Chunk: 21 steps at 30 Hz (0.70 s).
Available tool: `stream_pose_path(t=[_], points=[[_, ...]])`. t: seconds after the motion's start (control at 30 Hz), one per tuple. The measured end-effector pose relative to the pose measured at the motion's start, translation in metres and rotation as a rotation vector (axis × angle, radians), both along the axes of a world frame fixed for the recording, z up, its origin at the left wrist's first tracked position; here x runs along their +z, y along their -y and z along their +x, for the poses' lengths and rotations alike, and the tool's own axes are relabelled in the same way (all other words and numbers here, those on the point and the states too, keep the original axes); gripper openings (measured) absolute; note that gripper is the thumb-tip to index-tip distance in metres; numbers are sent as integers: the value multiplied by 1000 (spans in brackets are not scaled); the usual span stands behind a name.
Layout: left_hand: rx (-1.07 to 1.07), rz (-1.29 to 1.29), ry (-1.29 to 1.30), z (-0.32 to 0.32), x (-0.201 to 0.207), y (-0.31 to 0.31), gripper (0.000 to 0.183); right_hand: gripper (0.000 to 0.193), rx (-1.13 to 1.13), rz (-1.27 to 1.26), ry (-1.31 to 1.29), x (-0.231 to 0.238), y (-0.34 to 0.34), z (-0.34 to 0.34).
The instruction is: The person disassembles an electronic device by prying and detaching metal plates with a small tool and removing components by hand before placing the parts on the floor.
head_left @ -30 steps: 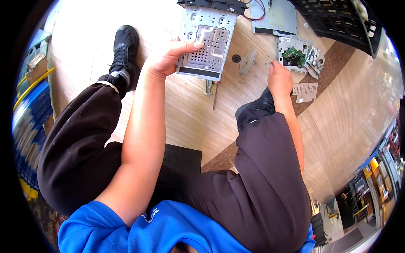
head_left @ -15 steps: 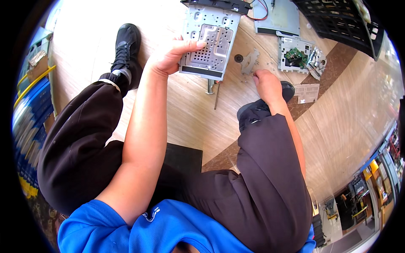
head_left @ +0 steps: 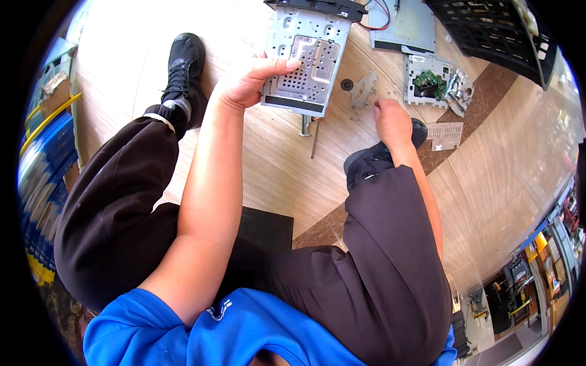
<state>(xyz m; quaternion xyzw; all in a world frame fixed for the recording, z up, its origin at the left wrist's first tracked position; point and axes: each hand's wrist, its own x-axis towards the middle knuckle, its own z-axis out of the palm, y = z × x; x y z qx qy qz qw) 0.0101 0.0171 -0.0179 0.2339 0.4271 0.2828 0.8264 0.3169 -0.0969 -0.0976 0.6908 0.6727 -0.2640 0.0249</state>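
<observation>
Head view: the left arm reaches far from the near left, its forearm nearly straight, and the left hand (head_left: 244, 85) grips the left edge of a metal casing (head_left: 296, 33), thumb laid flat across the upper face and the other fingers hidden beneath. On the right, the other forearm comes up beside the right knee (head_left: 390, 201), and the right hand (head_left: 394, 122) is turned with its back up, fingers curled in and fingertips pointing far and slightly left, close to the floor (head_left: 268, 158); whether they pinch something cannot be told. The casing is at the far middle of the scene, to the left of the right hand and well apart from it. It is a silvery box with a raised panel full of round holes, more openings toward its far end, a dark strip along the near edge and a black front piece (head_left: 317, 8) across the far end, partly cut off by the view. A metal post (head_left: 305, 125) shows past its near edge, with a thin rod (head_left: 315, 141) just to the right. Between casing and right hand lie a grey bracket (head_left: 365, 90) and a dark round part (head_left: 347, 85); farther right sits an opened metal frame (head_left: 415, 64) carrying a green circuit board (head_left: 430, 84), with a perforated plate (head_left: 444, 135) nearer.
</observation>
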Motion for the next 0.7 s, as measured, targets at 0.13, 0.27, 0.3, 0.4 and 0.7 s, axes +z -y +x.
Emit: stream_pose_path(t=[0.13,0.27,0.3,0.4,0.7], points=[[7,-6,-11,0,-1,0,37,15,-11,-15,-10,-3,0,1],[12,9,-26,1,-1,1,38,15,43,7,-54,-7,2,-2],[12,6,-24,0,0,1,38,15,41,18,-65,-6,2,-3],[6,4,-18,0,-2,0,39,14,28,20,-25,-6,0,-2],[-9,0,-9,1,0,-1,39,14,116,114,-95,-17,2,0]])
